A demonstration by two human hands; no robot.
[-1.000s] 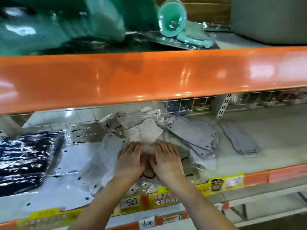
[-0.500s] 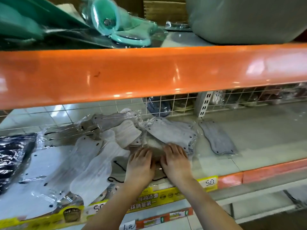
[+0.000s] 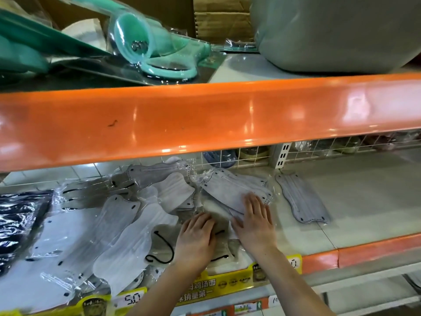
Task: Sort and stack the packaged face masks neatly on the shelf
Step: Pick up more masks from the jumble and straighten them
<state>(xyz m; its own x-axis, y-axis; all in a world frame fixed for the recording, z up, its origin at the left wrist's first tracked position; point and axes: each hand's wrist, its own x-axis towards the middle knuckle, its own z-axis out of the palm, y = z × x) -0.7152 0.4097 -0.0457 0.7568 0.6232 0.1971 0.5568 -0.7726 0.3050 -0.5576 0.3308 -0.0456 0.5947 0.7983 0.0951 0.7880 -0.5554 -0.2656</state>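
Observation:
Several clear-wrapped face masks lie scattered on the lower shelf (image 3: 364,201). My left hand (image 3: 196,238) lies flat, fingers straight, on a beige mask packet (image 3: 216,210) in the middle. Right beside it, my right hand (image 3: 255,222) presses flat on a grey mask packet (image 3: 227,185) that points up and to the left. White mask packets (image 3: 127,242) spread out to the left, one with black ear loops (image 3: 164,247). A single grey mask (image 3: 300,197) lies apart on the right. Dark wrapped masks (image 3: 16,220) sit at the far left.
The orange beam (image 3: 205,119) of the upper shelf hangs low over the masks. Above it lie teal packaged goods (image 3: 155,46) and a grey tub (image 3: 337,30). A wire grid (image 3: 319,147) backs the lower shelf. Yellow price labels (image 3: 205,288) line its front edge.
The camera has shifted, so the masks sit further left in view. My right hand has slid forward and rightward onto the grey packet, while my left hand stays on the beige packet.

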